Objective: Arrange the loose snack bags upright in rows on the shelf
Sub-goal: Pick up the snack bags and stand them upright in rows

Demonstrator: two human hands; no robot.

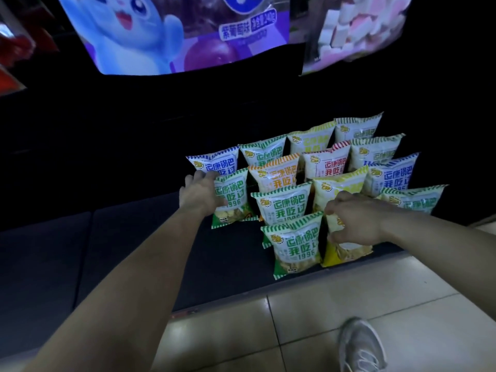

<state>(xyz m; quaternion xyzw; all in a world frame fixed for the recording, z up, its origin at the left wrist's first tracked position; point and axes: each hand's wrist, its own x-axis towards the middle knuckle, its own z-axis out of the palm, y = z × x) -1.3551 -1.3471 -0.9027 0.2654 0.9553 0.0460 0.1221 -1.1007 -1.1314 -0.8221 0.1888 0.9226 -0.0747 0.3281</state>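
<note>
Step in hand: placing and squaring up the front of the block. Snack bags (324,165) stand upright in staggered rows on the right part of the low dark shelf (134,237); the left part shows no bags. Right hand (357,224) is over the top of the yellow bag (346,251) at the front right, fingers (335,208) curled down over its top edge and thumb on its face, so it is held. The bag stands on the shelf near the front lip, just beside the front green bag (296,248). Left hand (201,191) lies against the left edge of the left green bag (232,200); whether those fingers pinch it or only steady it cannot be told. Next, probably: seat the yellow bag flat on its base, in line with its green neighbour, and let go gently so it doesn't tip. The left-side bag likely needs nudging into its row.
</note>
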